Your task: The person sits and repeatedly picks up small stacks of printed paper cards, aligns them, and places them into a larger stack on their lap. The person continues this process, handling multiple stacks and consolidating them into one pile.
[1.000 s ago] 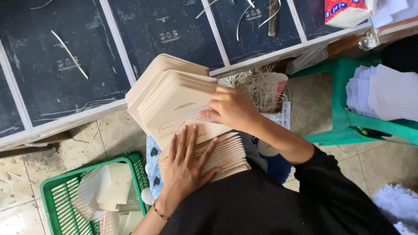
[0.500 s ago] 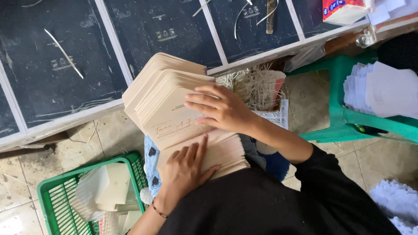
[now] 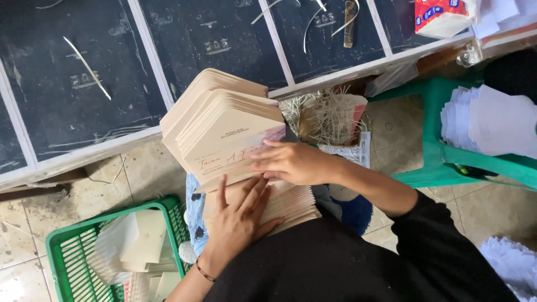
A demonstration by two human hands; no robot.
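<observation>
Right hand (image 3: pixel 293 162) now lower on envelopes (image 3: pixel 229 131)

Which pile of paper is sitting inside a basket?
The white folded sheets at lower left: they lie in the green plastic basket. The tan envelopes are under the hands, and the white stack rests on the green stool.

Two hands: left hand (image 3: pixel 239 219), right hand (image 3: pixel 290 163). One big fanned stack of tan envelopes (image 3: pixel 224 128), too many to count. One green basket (image 3: pixel 60 246) with several cream envelopes (image 3: pixel 133 246) inside. One green plastic stool (image 3: pixel 447 140). One pile of white papers (image 3: pixel 492 120). One red tissue box (image 3: pixel 442 15). One bundle of straw (image 3: pixel 330 114).
</observation>
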